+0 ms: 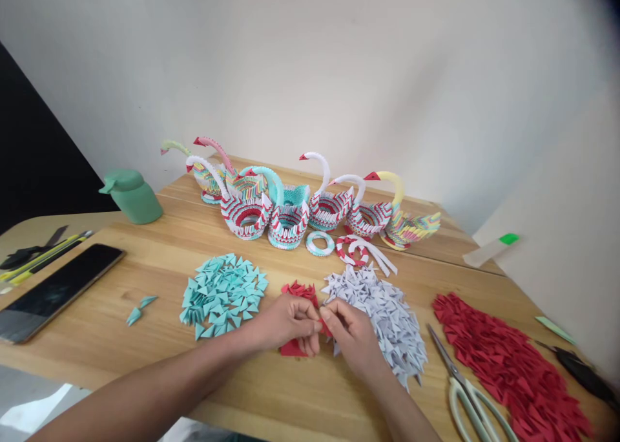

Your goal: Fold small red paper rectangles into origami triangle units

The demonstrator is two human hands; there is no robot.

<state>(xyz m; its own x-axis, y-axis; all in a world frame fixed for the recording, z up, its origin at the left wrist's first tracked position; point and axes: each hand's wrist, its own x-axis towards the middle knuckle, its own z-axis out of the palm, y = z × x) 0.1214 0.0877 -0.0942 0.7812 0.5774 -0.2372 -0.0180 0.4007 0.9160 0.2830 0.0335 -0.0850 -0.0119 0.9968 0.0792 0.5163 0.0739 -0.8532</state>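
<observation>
My left hand (300, 324) and my right hand (349, 329) meet over the front middle of the table, fingers pinched together. Between them is a small red paper piece (325, 329), mostly covered by my fingers. Flat red paper (292, 348) lies under my left hand. Just beyond it sits a small heap of folded red pieces (301, 291). A pile of folded teal paper triangles (225, 290) spreads to the left. To the right, partly behind my right hand, is a pile of pale lilac paper triangles (382, 313).
Several folded-paper swans (247, 216) stand along the back, with paper rings (320, 243) before them. Scissors (462, 380) and a big red paper pile (513, 364) lie right. A phone (58, 293), pencils (46, 258) and a green bottle (135, 196) are left.
</observation>
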